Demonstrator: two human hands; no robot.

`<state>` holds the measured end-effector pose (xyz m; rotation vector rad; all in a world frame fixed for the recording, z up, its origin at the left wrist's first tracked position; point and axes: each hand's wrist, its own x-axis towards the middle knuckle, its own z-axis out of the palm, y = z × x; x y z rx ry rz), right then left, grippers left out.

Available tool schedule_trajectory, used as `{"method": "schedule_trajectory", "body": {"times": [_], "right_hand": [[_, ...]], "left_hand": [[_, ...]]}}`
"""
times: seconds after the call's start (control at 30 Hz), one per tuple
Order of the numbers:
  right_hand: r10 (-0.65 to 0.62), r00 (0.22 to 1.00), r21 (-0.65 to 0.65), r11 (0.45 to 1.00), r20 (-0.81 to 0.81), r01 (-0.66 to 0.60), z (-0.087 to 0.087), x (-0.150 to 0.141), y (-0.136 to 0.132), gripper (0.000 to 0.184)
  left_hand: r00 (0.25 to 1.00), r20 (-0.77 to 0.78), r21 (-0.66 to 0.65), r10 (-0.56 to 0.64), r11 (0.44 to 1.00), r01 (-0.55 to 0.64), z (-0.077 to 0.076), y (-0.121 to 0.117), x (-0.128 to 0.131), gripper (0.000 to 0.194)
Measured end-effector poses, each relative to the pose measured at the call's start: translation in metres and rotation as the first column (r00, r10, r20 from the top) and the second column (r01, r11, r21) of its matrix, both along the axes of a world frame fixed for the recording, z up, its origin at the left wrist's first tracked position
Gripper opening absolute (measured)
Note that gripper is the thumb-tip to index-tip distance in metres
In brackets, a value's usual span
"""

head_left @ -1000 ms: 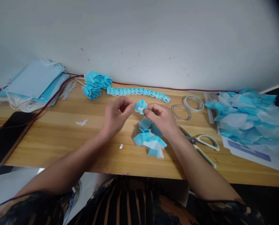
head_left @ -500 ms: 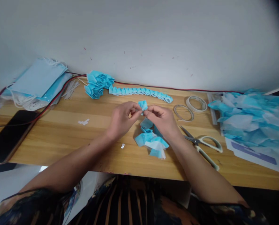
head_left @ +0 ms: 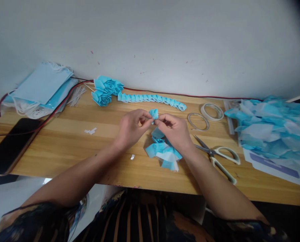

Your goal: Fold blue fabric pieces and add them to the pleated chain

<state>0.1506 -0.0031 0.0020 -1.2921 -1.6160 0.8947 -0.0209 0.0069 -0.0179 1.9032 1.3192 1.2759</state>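
Observation:
Between my fingertips, over the middle of the table, is a small folded blue fabric petal (head_left: 154, 113). My left hand (head_left: 136, 124) pinches its lower left side, and my right hand (head_left: 172, 129) pinches the lower right. Both hands are closed on it, and the fingers hide its bottom edge. Just below, partly behind my right hand, lie loose blue and white fabric pieces (head_left: 162, 151) and a rolled blue piece (head_left: 158, 134). Beyond my hands stretches a curved row of folded blue petals (head_left: 150, 98), touching several blue fabric flowers (head_left: 105, 90) on its left.
Open scissors (head_left: 211, 153) lie right of my right forearm, with two tape rolls (head_left: 212, 112) behind them. A heap of blue and white pieces (head_left: 273, 127) covers the right end. Face masks (head_left: 41, 84), a phone (head_left: 11, 144) and a red-black cable (head_left: 61, 102) are on the left.
Almost nothing differs. Both hands keep their pinch on the petal, which looks slightly turned; the whole view has shifted a few pixels.

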Motion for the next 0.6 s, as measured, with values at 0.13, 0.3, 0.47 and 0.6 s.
{"method": "schedule_trajectory", "body": {"times": [0.13, 0.3, 0.47, 0.6], "right_hand": [[-0.012, 1.0, 0.013, 1.0, 0.014, 0.011, -0.0009, -0.0001, -0.0002, 0.014], [-0.016, 0.999, 0.026, 1.0, 0.033, 0.015, -0.0026, 0.0004, -0.0006, 0.014], [-0.015, 0.999, 0.029, 0.999, 0.032, 0.014, -0.0012, -0.001, -0.0008, 0.014], [-0.01, 1.0, 0.015, 1.0, 0.023, 0.01, -0.0014, -0.0015, -0.0005, 0.014]], "left_hand": [[1.0, -0.018, 0.044, 0.003, 0.999, -0.002, -0.0014, 0.0005, -0.0001, 0.005], [0.999, -0.038, 0.065, 0.012, 0.998, -0.01, -0.0025, 0.0006, -0.0006, 0.002], [1.0, -0.019, 0.074, 0.003, 0.997, -0.002, -0.0045, 0.0009, 0.0002, 0.005], [1.0, -0.011, 0.083, -0.011, 0.996, 0.011, -0.0056, 0.001, 0.0004, 0.006]]}}
